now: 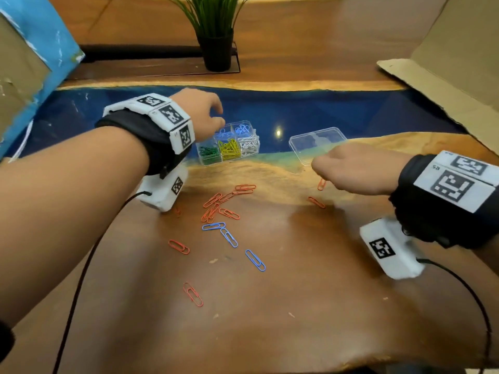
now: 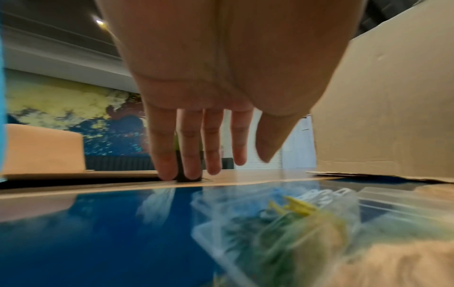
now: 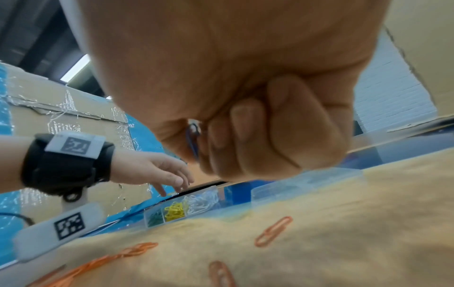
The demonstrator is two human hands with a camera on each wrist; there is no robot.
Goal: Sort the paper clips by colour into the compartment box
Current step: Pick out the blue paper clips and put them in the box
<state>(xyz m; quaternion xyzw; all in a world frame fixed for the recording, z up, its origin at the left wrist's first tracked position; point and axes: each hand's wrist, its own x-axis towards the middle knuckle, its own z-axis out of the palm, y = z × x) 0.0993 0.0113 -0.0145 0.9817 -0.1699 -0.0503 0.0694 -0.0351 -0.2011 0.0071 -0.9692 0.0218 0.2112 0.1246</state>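
The clear compartment box [image 1: 205, 161] sits at the edge of the blue strip, holding green, yellow, white and blue clips in separate cells. My left hand [image 1: 219, 117] hovers over its back-left corner; its fingers [image 2: 189, 155] are straight and hold nothing. My right hand [image 1: 320, 164] is curled into a fist to the right of the box, above the table. A blue paper clip [image 3: 192, 142] shows between its thumb and curled fingers. Orange clips [image 1: 216, 205] and three blue clips [image 1: 229, 237] lie loose on the wood nearer me.
The box's clear lid [image 1: 316, 140] lies right of the box, partly behind my right hand. A potted plant [image 1: 216, 36] stands at the back. Cardboard [image 1: 437, 63] rises on the right, and a blue-taped cardboard box [image 1: 29, 63] on the left.
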